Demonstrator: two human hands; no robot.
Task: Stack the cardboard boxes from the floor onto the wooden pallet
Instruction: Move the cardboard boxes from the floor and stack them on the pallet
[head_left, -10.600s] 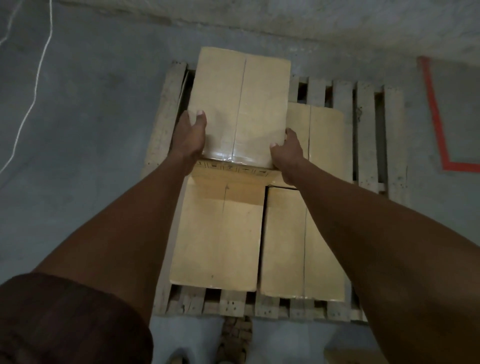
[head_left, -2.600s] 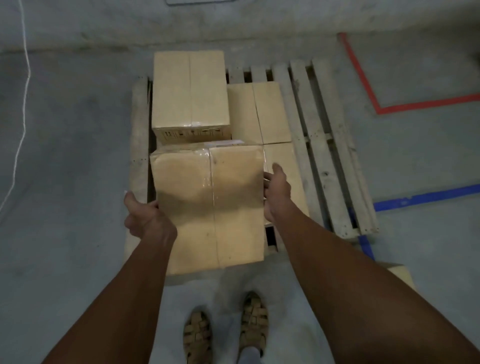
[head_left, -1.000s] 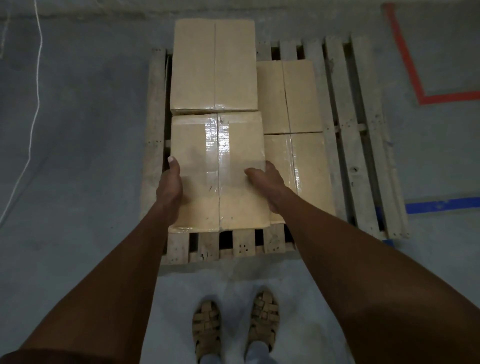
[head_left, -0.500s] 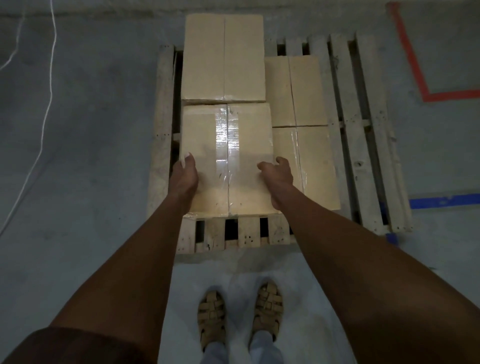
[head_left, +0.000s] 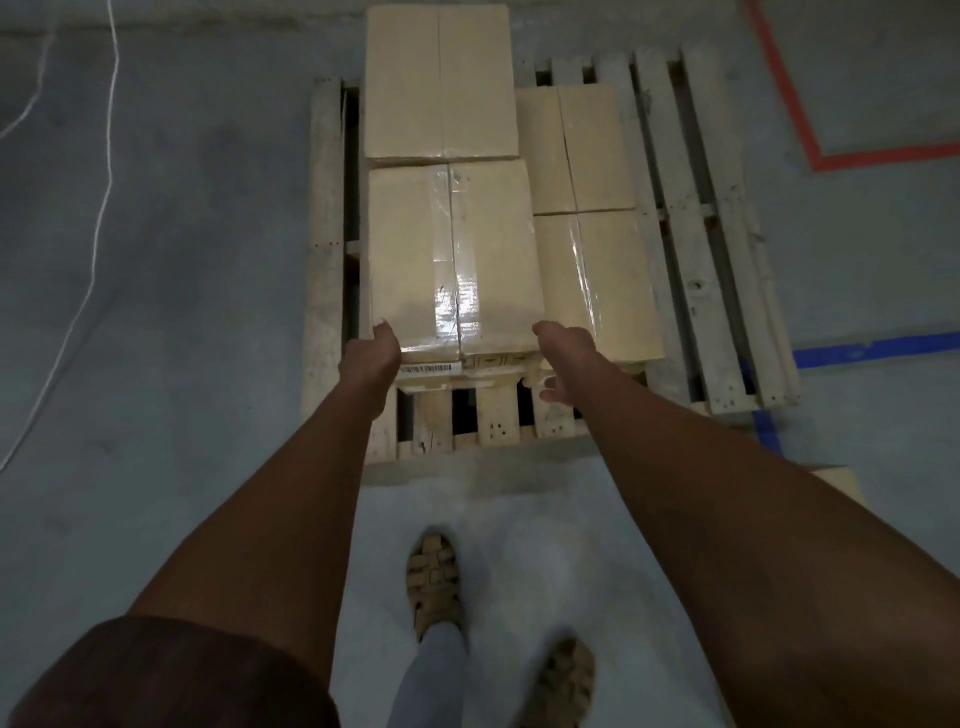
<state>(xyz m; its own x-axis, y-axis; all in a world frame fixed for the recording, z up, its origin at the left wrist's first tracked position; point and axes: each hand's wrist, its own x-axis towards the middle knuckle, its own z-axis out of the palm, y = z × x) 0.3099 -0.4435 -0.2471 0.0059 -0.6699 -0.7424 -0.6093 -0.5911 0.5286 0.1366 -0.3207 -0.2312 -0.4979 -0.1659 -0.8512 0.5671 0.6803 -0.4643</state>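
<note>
the grey concrete floor (head_left: 182, 260) carries a wooden pallet (head_left: 691, 249), its slats running from the near edge to the far edge. directly on the pallet lie cardboard boxes: a low near box (head_left: 608, 280) and a low far box (head_left: 576, 145) along the middle slats, end to end and touching. toward the pallet's left edge stands a taller stack, with a near top box (head_left: 452, 249) and a far top box (head_left: 441, 78) butted together. the right slats are bare wood. on the floor lie a white cord (head_left: 98, 197) at left, red tape (head_left: 831, 161) and blue tape (head_left: 872, 351) at right, and another box's corner (head_left: 839, 480) near the right edge.
</note>
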